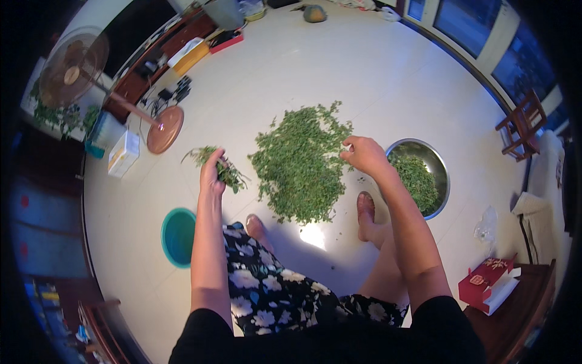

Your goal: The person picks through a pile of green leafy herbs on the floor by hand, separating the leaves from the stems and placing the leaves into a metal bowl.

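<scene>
My left hand [213, 172] grips a small bunch of leafy green stems [232, 176], held left of a large heap of leafy greens [300, 164] on the floor. At the heap's right edge is my right hand [365, 154], its thumb and index finger curled with a gap between them. No stem shows in that gap. Beside my right forearm stands a round metal basin [444, 182] with picked greens [414, 184] inside. A teal plastic bucket [177, 239] is left of my left forearm.
My feet rest near the heap on the pale tiled floor [363, 82]. A standing fan [166, 129] and white box [124, 154] are at left. A small wooden chair [523, 125] stands far right. Nearer, a red gift box [486, 284] sits on dark wooden furniture [514, 323].
</scene>
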{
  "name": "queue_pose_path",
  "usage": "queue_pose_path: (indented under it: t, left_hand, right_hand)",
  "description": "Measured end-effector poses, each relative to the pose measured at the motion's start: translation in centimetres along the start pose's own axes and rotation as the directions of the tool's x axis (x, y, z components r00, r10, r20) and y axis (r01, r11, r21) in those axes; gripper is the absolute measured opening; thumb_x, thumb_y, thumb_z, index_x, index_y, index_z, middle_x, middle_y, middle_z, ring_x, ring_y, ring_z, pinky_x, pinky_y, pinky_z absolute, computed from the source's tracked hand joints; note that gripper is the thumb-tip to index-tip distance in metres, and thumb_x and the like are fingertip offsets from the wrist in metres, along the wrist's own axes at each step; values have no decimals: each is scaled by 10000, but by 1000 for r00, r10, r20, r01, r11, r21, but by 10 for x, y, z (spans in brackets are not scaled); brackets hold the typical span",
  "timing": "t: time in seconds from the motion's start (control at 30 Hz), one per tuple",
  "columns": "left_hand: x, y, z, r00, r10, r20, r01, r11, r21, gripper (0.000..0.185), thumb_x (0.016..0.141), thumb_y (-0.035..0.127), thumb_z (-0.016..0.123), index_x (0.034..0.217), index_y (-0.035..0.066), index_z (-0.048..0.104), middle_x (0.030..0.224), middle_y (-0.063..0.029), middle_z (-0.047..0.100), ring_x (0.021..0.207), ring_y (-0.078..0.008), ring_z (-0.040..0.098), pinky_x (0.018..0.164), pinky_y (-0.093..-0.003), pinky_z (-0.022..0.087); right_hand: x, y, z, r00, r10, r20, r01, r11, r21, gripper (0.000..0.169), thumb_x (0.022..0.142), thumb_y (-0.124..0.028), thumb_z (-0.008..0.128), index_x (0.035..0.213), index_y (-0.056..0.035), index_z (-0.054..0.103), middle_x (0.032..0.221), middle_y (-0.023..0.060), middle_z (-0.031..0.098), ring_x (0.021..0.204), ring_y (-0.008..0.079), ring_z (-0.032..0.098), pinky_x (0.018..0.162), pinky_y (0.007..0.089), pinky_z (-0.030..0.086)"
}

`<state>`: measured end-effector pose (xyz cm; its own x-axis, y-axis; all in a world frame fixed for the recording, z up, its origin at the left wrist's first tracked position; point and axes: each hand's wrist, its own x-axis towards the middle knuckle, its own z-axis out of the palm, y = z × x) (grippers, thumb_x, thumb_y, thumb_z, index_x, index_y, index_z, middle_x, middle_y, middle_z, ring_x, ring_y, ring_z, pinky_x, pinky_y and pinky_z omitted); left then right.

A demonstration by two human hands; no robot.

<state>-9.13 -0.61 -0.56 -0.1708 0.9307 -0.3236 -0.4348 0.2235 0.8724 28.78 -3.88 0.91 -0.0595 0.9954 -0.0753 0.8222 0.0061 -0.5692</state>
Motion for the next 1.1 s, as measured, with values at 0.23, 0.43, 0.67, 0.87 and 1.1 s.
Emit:
queue_pose_path:
  t: [0.23, 0.43, 0.67, 0.87, 1.1]
  left_hand:
    - [-64, 5, 14, 992, -100, 72, 68, 932, 355, 289, 741, 151, 642, 999, 25, 617, 663, 28, 500, 536, -69, 457, 461, -200, 364]
    - [-91, 8, -10, 986, -137, 96, 133, 990, 43, 185, 738, 162, 674, 823, 21, 589, 641, -7, 524, 510, -104, 475, 457, -216, 401]
    - [-106, -9, -16, 889, -132, 439, 401, 689, -604, 314, 815, 256, 548, 1047, 48, 508, 873, -95, 535, 770, -192, 522, 657, -314, 455]
    - [-94, -23, -5, 891, -103, 441, 425, 527, -735, 429, 775, 245, 545, 1126, 5, 487, 1067, -155, 548, 1002, -291, 519, 895, -415, 418]
    - [-74, -19, 33, 848, -75, 525, 454, 614, -645, 418, 746, 227, 577, 1105, 27, 501, 1177, -158, 488, 1146, -302, 426, 993, -436, 328]
  right_hand:
    - [-12, 3, 0, 999, 14, -33, -15, 1000, -6, 306, 706, -279, 652, 950, -95, 638, 901, 141, 629, 863, 305, 593, 764, 376, 468]
    - [-6, 14, 8, 992, 10, -122, -10, 1000, -5, 262, 708, -272, 623, 875, -72, 643, 844, 162, 623, 822, 321, 589, 718, 389, 463]
    - [-4, -55, 33, 986, -107, -125, 124, 983, 137, 277, 767, -300, 593, 688, -35, 616, 642, 154, 590, 631, 293, 581, 587, 396, 450]
    - [-20, -125, 69, 928, -275, 251, -30, 616, 787, 154, 829, -225, 577, 823, -71, 571, 773, -7, 601, 670, 66, 545, 550, 206, 448]
    - [-18, -144, 82, 917, -324, 232, -22, 541, 841, 132, 776, -134, 634, 752, -51, 535, 638, -14, 548, 514, 44, 484, 446, 178, 383]
